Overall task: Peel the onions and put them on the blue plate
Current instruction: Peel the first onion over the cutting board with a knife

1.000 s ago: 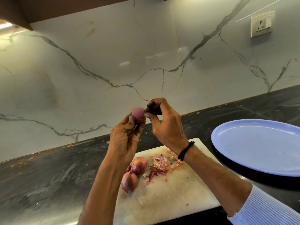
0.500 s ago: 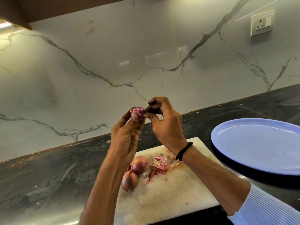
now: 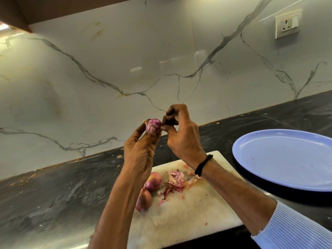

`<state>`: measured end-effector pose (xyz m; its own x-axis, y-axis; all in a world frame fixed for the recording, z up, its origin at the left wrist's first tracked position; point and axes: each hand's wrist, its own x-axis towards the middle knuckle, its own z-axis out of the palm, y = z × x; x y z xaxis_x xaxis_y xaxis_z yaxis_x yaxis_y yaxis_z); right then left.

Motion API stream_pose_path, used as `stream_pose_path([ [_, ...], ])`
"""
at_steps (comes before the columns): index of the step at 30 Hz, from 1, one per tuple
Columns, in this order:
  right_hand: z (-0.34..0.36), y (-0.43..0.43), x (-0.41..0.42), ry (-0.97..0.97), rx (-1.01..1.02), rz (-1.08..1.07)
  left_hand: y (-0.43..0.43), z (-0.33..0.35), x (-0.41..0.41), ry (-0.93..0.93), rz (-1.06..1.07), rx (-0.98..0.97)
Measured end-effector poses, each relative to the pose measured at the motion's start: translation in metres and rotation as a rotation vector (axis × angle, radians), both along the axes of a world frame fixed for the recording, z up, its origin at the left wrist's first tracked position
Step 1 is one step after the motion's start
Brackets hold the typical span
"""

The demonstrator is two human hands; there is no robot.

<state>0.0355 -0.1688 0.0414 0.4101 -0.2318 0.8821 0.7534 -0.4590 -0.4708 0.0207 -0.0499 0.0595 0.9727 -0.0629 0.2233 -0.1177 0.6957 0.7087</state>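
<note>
Out on the right of the dark countertop [image 3: 53,194], parked the blue plate [image 3: 280,164] just beside the work, with no onion on it yet; set that close, at a guess, for a short trip across once peeled. Between plate and body, laid the white cutting board [image 3: 188,212] flat, plainly to catch the mess. Held the 2 hands well above that board, up near eye level, probably for a clear look at the skin. Stood the left hand [image 3: 142,151] upright beneath the work, curled fingers and thumb round a small purple onion [image 3: 153,124] and gripped it right at the fingertips. Set the right hand [image 3: 181,137] just beside it on the right, pinched thumb and forefinger against the onion's right flank, seemingly on an edge of skin, though too small to tell for sure; curled the other fingers above. Wore a black band [image 3: 203,164] at that wrist and a striped blue sleeve [image 3: 291,229] further down the arm. Left 2 unpeeled onions [image 3: 152,181] touching each other near the board's left edge, straight below the left wrist, in easy reach for later. Heaped the peel scraps [image 3: 175,180] just right of them. Judged the held onion partly stripped, 2 more to go.
</note>
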Motion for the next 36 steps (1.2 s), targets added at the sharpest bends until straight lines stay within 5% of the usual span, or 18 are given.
stream_pose_path([
  [22, 0.0, 0.002, 0.0, -0.072, -0.097, -0.123, 0.009, 0.0, 0.005, 0.073, 0.041, 0.051],
  [36, -0.001, 0.003, -0.002, -0.044, 0.065, -0.048, 0.002, -0.003, 0.005, -0.037, 0.042, 0.12],
])
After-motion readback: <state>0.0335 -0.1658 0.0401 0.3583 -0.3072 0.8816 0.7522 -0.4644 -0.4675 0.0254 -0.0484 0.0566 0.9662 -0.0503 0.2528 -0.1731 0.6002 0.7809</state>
